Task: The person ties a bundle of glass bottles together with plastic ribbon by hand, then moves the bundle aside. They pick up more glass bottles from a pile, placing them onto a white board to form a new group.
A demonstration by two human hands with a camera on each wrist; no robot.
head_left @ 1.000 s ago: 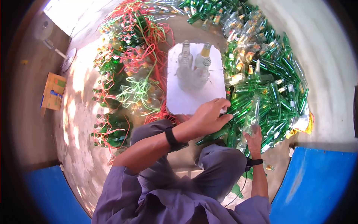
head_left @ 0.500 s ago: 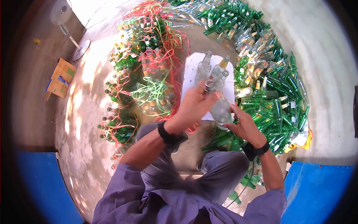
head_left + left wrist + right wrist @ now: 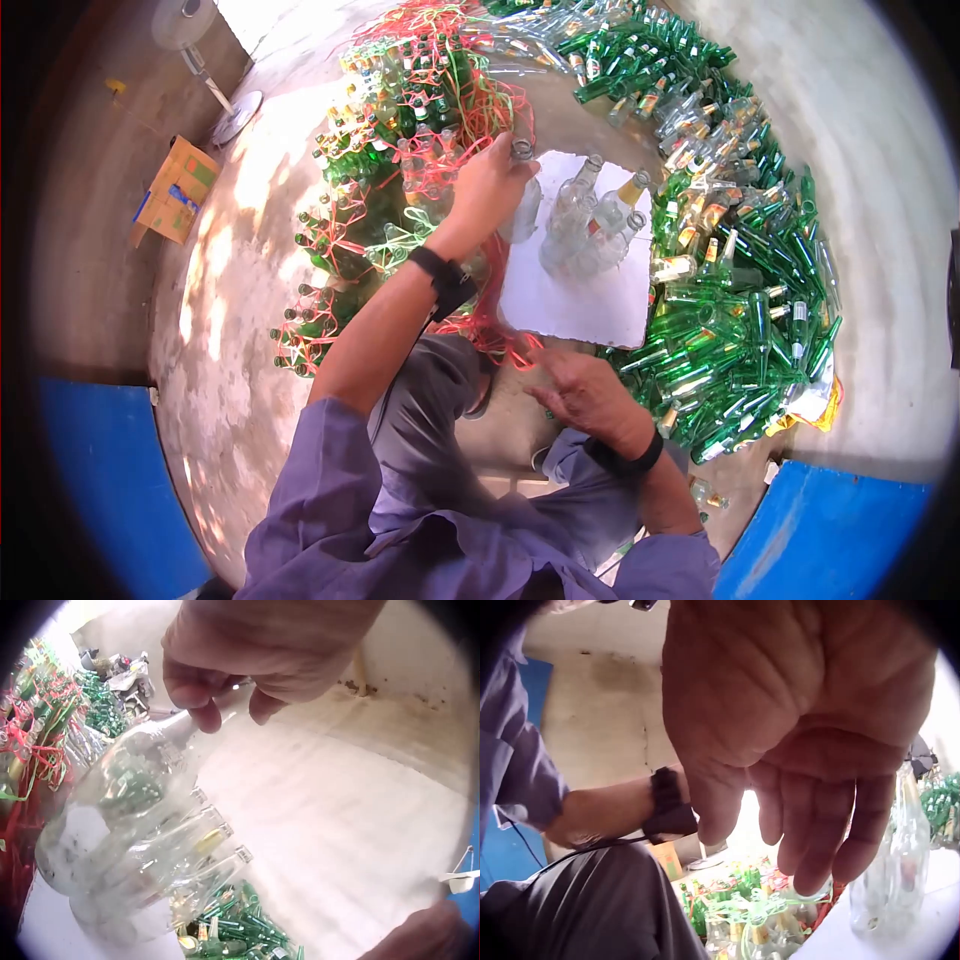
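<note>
My left hand point(image 3: 484, 192) grips a clear glass bottle point(image 3: 523, 214) by its neck, over the left edge of a white board point(image 3: 570, 308). In the left wrist view, thumb and fingers pinch the neck while the bottle's body point(image 3: 112, 787) slants down toward the lower left. Several clear bottles point(image 3: 572, 215) stand grouped upright on the board, one with a yellow neck label. My right hand point(image 3: 592, 396) hangs over the lap in front of the board, holding nothing. Its fingers look loosely bent in the right wrist view.
Green and clear bottles point(image 3: 740, 330) lie heaped along the right. At left, upright bottles point(image 3: 330, 325) stand bundled with red and green plastic strips point(image 3: 400, 245). A cardboard box point(image 3: 178, 195) and a standing fan point(image 3: 235, 118) are farther left; blue panels point(image 3: 815, 530) flank the person.
The right hand brought a clear bottle from the heap to the left hand, then let go and drew back toward the lap. Holding the bottle, the left hand moved to the board's left side.
</note>
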